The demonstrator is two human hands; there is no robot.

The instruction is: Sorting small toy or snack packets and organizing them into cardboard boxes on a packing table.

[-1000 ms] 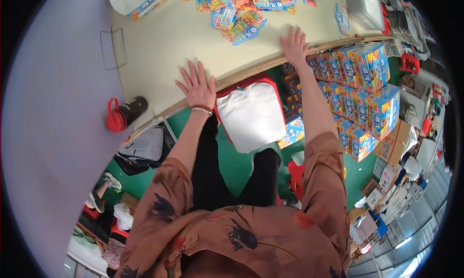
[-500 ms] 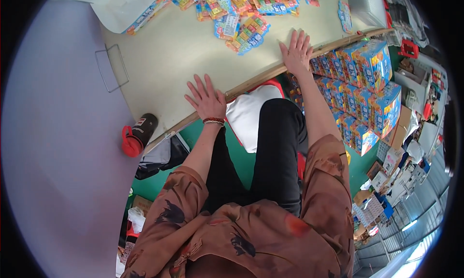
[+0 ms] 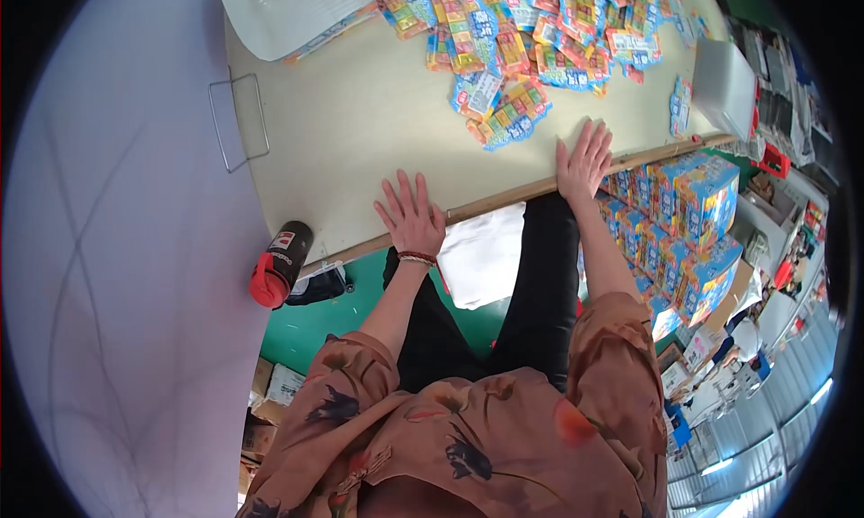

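Observation:
My left hand (image 3: pixel 412 216) lies flat, fingers spread, on the near edge of a pale table (image 3: pixel 360 131), holding nothing. My right hand (image 3: pixel 583 161) rests flat on the same edge further right, also empty. Just beyond my right hand is a heap of several colourful small packets (image 3: pixel 531 41) spread across the tabletop. My legs in black trousers (image 3: pixel 540 284) sit under the table edge.
A dark bottle with a red cap (image 3: pixel 279 264) stands at the table's left corner. Stacked blue and orange boxes (image 3: pixel 688 221) fill the floor on my right. A white sheet (image 3: pixel 486 252) lies below the edge, a white bag (image 3: pixel 288 9) and a wire frame (image 3: pixel 238 122) on the table.
The view has shifted so the table sits lower and nearer. Both hands stay flat on the table edge. My legs now cover more of the white sheet.

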